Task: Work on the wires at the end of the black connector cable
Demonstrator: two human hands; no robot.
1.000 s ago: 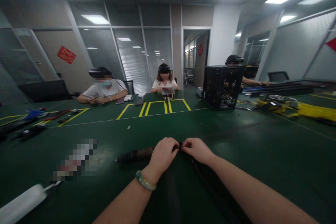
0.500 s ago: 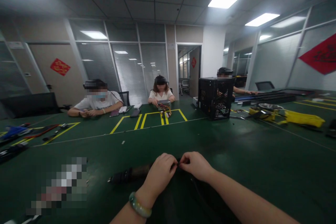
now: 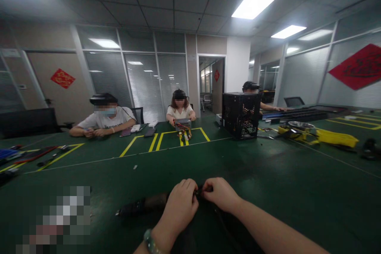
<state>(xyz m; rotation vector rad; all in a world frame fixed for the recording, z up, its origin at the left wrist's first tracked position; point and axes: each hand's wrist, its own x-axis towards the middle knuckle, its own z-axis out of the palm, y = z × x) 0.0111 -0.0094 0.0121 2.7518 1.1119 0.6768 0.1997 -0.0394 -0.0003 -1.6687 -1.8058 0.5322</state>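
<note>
A dark, long tool (image 3: 149,204) like an electric screwdriver, with a small metal tip at its left end, lies on the green table (image 3: 268,190). My left hand (image 3: 181,206), a bangle on its wrist, covers the tool's right part with its fingers curled together. Close by, my right hand (image 3: 222,194) has thumb and fingertips pinched together. Between the two sets of fingertips is a small dark piece (image 3: 199,192), too dim to name. A dark cord or strip seems to run below my right hand, hard to make out in the shadow.
Across the table sit two people, one handling a grey box with coloured wires (image 3: 182,123). A black computer case (image 3: 240,115) partly hides a third person. Yellow gear (image 3: 336,137) lies on the right; a pixelated item (image 3: 59,220) is at lower left.
The view has tilted and shifted slightly. Both hands stay together over the tool, and the small dark piece between the fingertips shows a bit more now.
</note>
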